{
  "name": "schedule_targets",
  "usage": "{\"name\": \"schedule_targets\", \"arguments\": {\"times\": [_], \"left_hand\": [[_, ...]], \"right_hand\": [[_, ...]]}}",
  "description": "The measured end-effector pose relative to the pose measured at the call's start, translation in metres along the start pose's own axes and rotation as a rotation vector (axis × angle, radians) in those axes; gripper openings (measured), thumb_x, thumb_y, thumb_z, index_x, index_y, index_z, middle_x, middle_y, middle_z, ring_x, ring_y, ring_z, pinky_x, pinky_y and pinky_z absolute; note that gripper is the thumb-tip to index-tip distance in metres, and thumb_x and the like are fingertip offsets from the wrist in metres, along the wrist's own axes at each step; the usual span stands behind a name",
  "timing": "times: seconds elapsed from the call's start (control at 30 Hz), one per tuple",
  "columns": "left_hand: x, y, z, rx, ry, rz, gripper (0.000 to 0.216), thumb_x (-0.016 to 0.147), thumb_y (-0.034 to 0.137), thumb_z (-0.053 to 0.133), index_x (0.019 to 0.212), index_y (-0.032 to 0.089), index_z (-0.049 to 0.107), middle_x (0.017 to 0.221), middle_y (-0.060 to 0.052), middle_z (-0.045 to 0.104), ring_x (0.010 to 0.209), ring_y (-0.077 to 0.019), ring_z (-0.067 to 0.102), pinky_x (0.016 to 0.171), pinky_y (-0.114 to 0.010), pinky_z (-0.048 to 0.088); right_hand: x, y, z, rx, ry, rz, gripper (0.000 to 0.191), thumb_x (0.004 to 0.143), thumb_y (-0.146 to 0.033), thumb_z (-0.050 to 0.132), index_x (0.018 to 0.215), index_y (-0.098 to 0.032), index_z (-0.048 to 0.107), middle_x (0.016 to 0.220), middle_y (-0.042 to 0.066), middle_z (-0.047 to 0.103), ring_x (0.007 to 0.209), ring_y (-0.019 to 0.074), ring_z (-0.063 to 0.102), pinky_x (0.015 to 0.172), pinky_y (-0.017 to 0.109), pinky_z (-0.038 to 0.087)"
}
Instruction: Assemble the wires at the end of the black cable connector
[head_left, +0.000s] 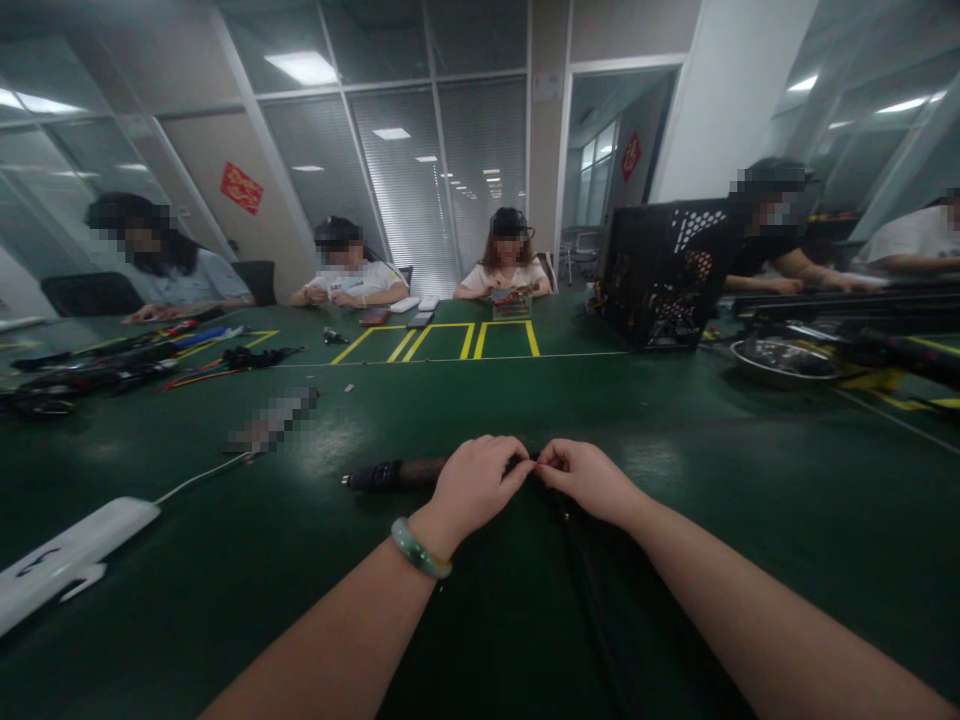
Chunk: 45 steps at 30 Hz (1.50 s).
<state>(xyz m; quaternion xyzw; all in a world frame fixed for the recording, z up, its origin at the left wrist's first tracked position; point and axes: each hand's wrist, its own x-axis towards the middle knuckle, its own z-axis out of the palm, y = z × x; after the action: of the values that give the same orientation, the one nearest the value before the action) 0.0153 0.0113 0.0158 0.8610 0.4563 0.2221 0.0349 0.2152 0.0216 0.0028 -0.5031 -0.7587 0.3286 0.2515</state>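
My left hand (476, 482), with a green bangle on its wrist, is closed over a dark rod-shaped tool (394, 474) that lies on the green table (315, 560) and sticks out to the left. My right hand (583, 478) is closed in a pinch right beside it, fingertips meeting the left fingertips over something small that I cannot make out. A thin black cable (592, 600) runs from under my hands toward me.
A white device (71, 555) with a cord lies at the near left. Cables and tools (112, 365) are piled at the far left. A black crate (664, 275) and a metal bowl (784, 360) stand at the right. Several people sit around the table's far side.
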Motion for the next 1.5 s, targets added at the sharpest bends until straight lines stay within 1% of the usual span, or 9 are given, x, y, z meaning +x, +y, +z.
{"name": "schedule_targets", "arguments": {"times": [0.1, 0.2, 0.6, 0.77, 0.9, 0.97, 1.13, 1.37, 1.5], "left_hand": [[-0.0004, -0.0014, 0.0014, 0.003, -0.017, -0.009, 0.017, 0.092, 0.034, 0.054, 0.102, 0.023, 0.06, 0.098, -0.001, 0.064, 0.091, -0.0192, 0.059, 0.084, -0.035, 0.045], [-0.0005, -0.0026, 0.0019, 0.004, -0.045, 0.003, 0.014, 0.089, 0.03, 0.058, 0.101, 0.024, 0.061, 0.1, -0.001, 0.065, 0.093, -0.0198, 0.058, 0.084, -0.036, 0.045], [-0.0009, 0.0001, -0.0017, -0.01, -0.034, 0.034, 0.015, 0.088, 0.024, 0.056, 0.101, 0.025, 0.064, 0.106, -0.001, 0.065, 0.096, -0.0194, 0.058, 0.088, -0.036, 0.046], [0.0004, -0.0005, -0.0005, 0.002, -0.033, 0.055, 0.016, 0.089, 0.023, 0.055, 0.102, 0.027, 0.064, 0.107, 0.001, 0.065, 0.098, -0.0195, 0.058, 0.089, -0.036, 0.045], [0.0004, -0.0014, 0.0026, 0.02, -0.013, 0.002, 0.019, 0.087, 0.025, 0.057, 0.106, 0.025, 0.062, 0.103, -0.001, 0.065, 0.096, -0.0201, 0.059, 0.088, -0.036, 0.045], [-0.0001, -0.0017, 0.0037, 0.025, 0.0, -0.016, 0.018, 0.086, 0.026, 0.059, 0.104, 0.024, 0.061, 0.099, -0.001, 0.065, 0.093, -0.0202, 0.059, 0.086, -0.036, 0.046], [-0.0008, -0.0012, 0.0028, 0.002, 0.01, 0.019, 0.012, 0.086, 0.026, 0.058, 0.097, 0.024, 0.06, 0.096, 0.0, 0.064, 0.091, -0.0201, 0.059, 0.084, -0.036, 0.045], [-0.0009, -0.0007, 0.0014, -0.009, -0.004, 0.021, 0.011, 0.091, 0.029, 0.053, 0.098, 0.024, 0.06, 0.096, 0.001, 0.064, 0.09, -0.0189, 0.059, 0.083, -0.035, 0.045], [0.0002, -0.0012, 0.0015, 0.002, -0.022, 0.024, 0.011, 0.09, 0.029, 0.055, 0.099, 0.024, 0.06, 0.099, 0.0, 0.064, 0.093, -0.0189, 0.058, 0.084, -0.035, 0.045]], "right_hand": [[0.0001, 0.0019, 0.0002, 0.014, -0.011, 0.007, 0.016, 0.086, -0.031, 0.058, 0.089, -0.018, 0.066, 0.081, 0.001, 0.069, 0.07, 0.0148, 0.062, 0.06, 0.023, 0.043], [-0.0001, 0.0022, 0.0002, 0.007, -0.014, 0.002, 0.015, 0.086, -0.031, 0.058, 0.088, -0.018, 0.066, 0.081, 0.001, 0.069, 0.07, 0.0149, 0.062, 0.059, 0.023, 0.043], [0.0001, 0.0007, -0.0007, -0.034, -0.007, -0.011, 0.012, 0.083, -0.029, 0.059, 0.085, -0.019, 0.065, 0.077, 0.0, 0.068, 0.067, 0.0145, 0.061, 0.058, 0.023, 0.042], [0.0007, 0.0017, -0.0002, -0.031, -0.002, -0.018, 0.011, 0.083, -0.028, 0.059, 0.084, -0.019, 0.066, 0.076, 0.0, 0.068, 0.067, 0.0144, 0.061, 0.057, 0.023, 0.041], [0.0024, 0.0043, 0.0021, -0.023, 0.001, -0.025, 0.012, 0.082, -0.028, 0.059, 0.084, -0.018, 0.065, 0.076, 0.0, 0.068, 0.067, 0.0144, 0.061, 0.057, 0.022, 0.041], [0.0025, 0.0044, 0.0026, -0.023, 0.0, -0.017, 0.012, 0.082, -0.028, 0.059, 0.084, -0.018, 0.065, 0.076, 0.0, 0.068, 0.066, 0.0144, 0.061, 0.057, 0.022, 0.041], [0.0009, 0.0004, 0.0013, -0.038, 0.002, -0.017, 0.01, 0.082, -0.026, 0.059, 0.084, -0.019, 0.065, 0.075, 0.0, 0.068, 0.066, 0.0144, 0.061, 0.058, 0.023, 0.041], [-0.0009, -0.0032, -0.0014, -0.048, -0.008, -0.013, 0.011, 0.083, -0.027, 0.059, 0.085, -0.019, 0.066, 0.077, 0.0, 0.068, 0.067, 0.0143, 0.061, 0.058, 0.023, 0.041], [-0.0015, -0.0016, -0.0011, -0.035, -0.012, -0.015, 0.012, 0.084, -0.029, 0.058, 0.086, -0.02, 0.066, 0.079, 0.0, 0.068, 0.069, 0.0147, 0.061, 0.058, 0.023, 0.041]]}}
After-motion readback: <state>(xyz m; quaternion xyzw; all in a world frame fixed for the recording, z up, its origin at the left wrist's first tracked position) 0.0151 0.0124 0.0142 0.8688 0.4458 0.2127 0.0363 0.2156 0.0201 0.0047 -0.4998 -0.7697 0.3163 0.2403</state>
